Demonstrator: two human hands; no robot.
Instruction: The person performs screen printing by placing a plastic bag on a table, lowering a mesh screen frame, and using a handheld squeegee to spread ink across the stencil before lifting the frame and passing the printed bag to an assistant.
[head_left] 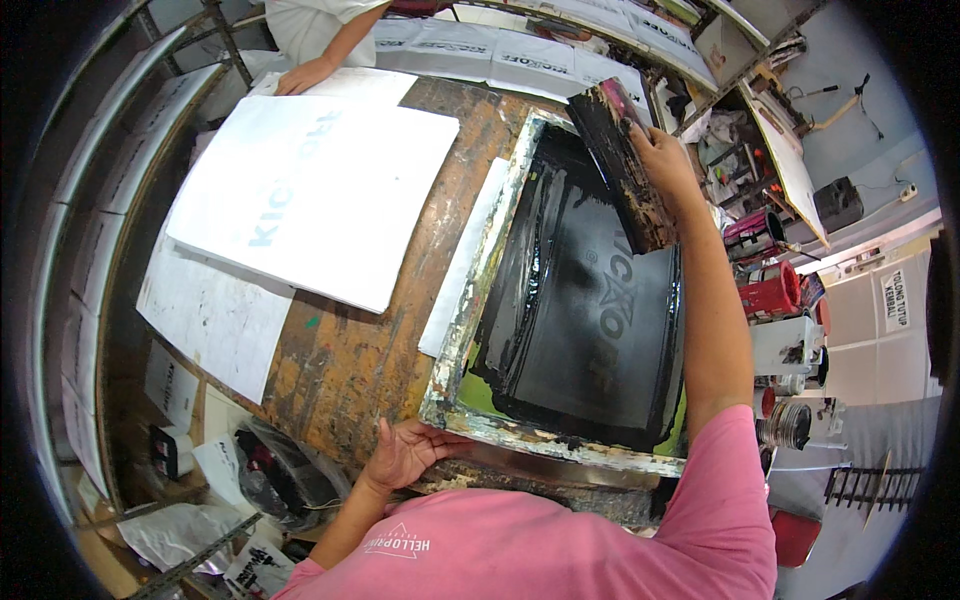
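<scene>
My right hand [662, 165] is closed around a wide squeegee [622, 172] with a worn, ink-stained wooden body. It is held tilted over the far right part of a screen printing frame [455, 375]. Black ink coats the mesh [560, 330], lying thickest along its left side and near edge, and a lettered stencil shows through on the right. My left hand [408, 455] is by the frame's near left corner, thumb apart and fingers stretched to the near edge. Part of a white sheet [465, 260] sticks out from beneath the frame's left side.
A stack of white printed sheets [350, 200] lies on the stained wooden table [340, 375]. Beyond it, another person's hand [308, 76] rests on the paper. Racks of printed sheets [95, 260] stand left; ink cans [770, 290] line the right side.
</scene>
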